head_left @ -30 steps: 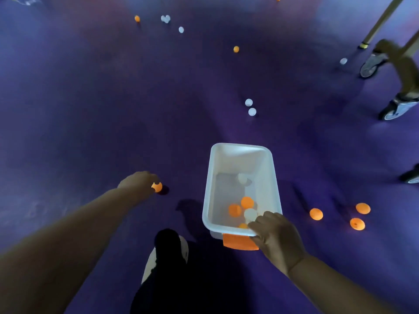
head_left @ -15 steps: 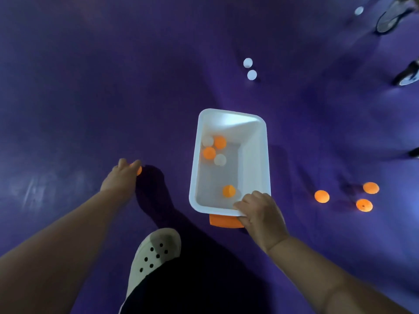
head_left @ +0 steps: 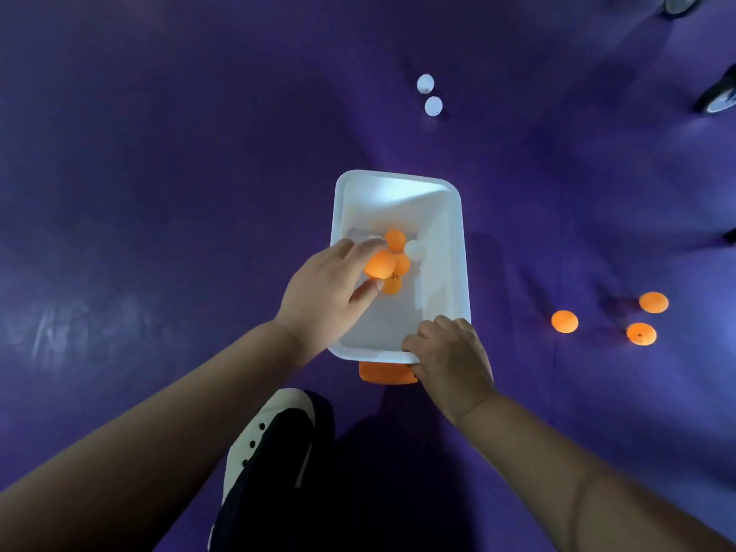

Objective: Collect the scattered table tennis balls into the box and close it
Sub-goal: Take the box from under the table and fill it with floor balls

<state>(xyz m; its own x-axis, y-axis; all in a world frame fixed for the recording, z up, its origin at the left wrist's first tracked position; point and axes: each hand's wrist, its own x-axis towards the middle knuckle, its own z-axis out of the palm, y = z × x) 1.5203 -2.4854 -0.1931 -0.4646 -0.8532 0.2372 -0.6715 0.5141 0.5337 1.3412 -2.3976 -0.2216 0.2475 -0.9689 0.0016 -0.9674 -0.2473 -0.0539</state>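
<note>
A white open box (head_left: 452, 249) sits on the purple floor, with an orange clasp (head_left: 386, 374) at its near end. My left hand (head_left: 326, 292) reaches over the box's left rim and pinches an orange ball (head_left: 380, 264) between thumb and fingers, above several orange and white balls (head_left: 414, 249) inside. My right hand (head_left: 452, 356) grips the box's near right corner. Three orange balls (head_left: 564, 321) lie on the floor to the right. Two white balls (head_left: 433, 106) lie beyond the box.
My white shoe and dark trouser leg (head_left: 271, 452) stand just before the box. Caster wheels (head_left: 719, 99) of some furniture show at the top right edge. The purple floor (head_left: 159, 173) stretches to the left.
My left hand picked the orange ball off the floor at the left and carried it over the box. The balls inside rolled together. My right hand kept its hold on the box.
</note>
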